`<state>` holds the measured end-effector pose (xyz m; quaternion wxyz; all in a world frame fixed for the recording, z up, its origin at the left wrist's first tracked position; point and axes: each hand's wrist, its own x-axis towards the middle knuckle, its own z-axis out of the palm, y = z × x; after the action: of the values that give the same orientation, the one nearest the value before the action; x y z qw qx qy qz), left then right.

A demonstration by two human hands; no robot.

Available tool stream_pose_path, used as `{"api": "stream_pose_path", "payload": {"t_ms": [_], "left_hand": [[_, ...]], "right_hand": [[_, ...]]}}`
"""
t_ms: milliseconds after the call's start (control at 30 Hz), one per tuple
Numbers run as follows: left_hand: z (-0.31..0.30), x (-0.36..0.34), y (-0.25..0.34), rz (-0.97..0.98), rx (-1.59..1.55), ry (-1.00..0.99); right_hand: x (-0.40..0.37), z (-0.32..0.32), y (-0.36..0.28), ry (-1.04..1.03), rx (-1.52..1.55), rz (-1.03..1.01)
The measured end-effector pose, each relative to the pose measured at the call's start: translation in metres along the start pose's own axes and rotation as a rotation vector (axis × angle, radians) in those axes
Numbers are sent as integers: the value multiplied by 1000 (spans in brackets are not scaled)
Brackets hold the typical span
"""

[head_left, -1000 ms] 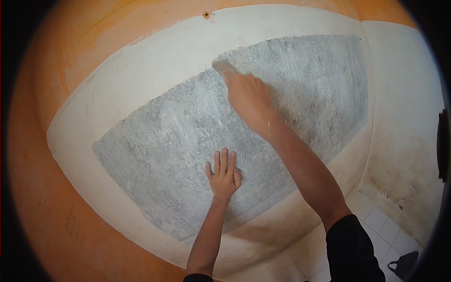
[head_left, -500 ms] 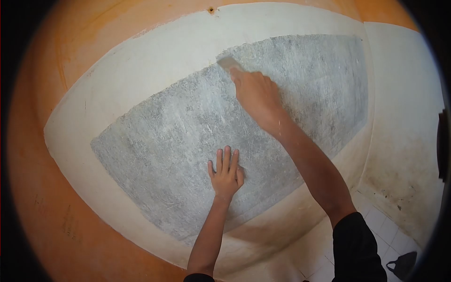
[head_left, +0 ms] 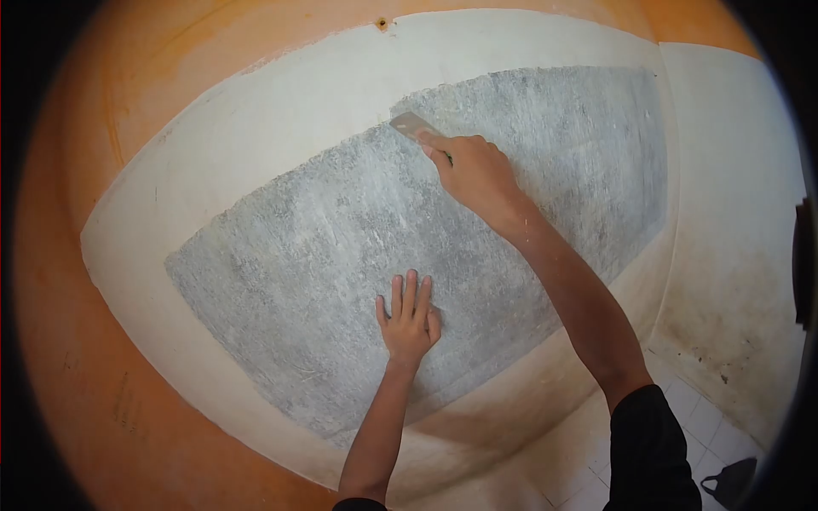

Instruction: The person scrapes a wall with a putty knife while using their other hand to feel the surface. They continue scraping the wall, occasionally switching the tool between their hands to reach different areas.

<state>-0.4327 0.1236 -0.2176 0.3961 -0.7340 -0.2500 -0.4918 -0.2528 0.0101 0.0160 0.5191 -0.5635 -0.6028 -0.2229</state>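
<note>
A flat-bladed scraper [head_left: 411, 126] is gripped in my right hand [head_left: 480, 175], which is closed round its handle. The blade lies at the upper edge of the rough grey patch [head_left: 298, 230] on the wall, where the grey meets the white paint [head_left: 281, 128]. My left hand [head_left: 410, 321] rests on the lower middle of that patch, fingers stretched upward and holding nothing. Most of the scraper's handle is hidden by my right hand.
Orange paint [head_left: 102, 358] borders the white area on the left and top. A wall corner and another stained white wall [head_left: 724, 221] stand at right. Below is a tiled floor [head_left: 682, 409] with a dark item with a loop [head_left: 730, 482]. A small hole [head_left: 383, 23] marks the wall above.
My right hand and the scraper have shifted slightly down and to the right, and the blade now looks sharper, less smeared by motion. My left hand stays in place on the wall.
</note>
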Motion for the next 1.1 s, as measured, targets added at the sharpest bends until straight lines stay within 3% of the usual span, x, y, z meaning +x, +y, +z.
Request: {"api": "stream_pose_path", "payload": {"t_ms": [533,900,1000,1100], "left_hand": [[-2,-1,3,-13,-27,14],[0,-1,5,-17,-6,6],[-3,7,12,-56,-52,8],[-24,28,32,-178,-104,-20]], "right_hand": [[16,-9,20,-141,77,-43],[21,-7,23,-56,142,-83],[-3,-11,15,-190,175,41],[-24,20,27,-135,219,-5]]}}
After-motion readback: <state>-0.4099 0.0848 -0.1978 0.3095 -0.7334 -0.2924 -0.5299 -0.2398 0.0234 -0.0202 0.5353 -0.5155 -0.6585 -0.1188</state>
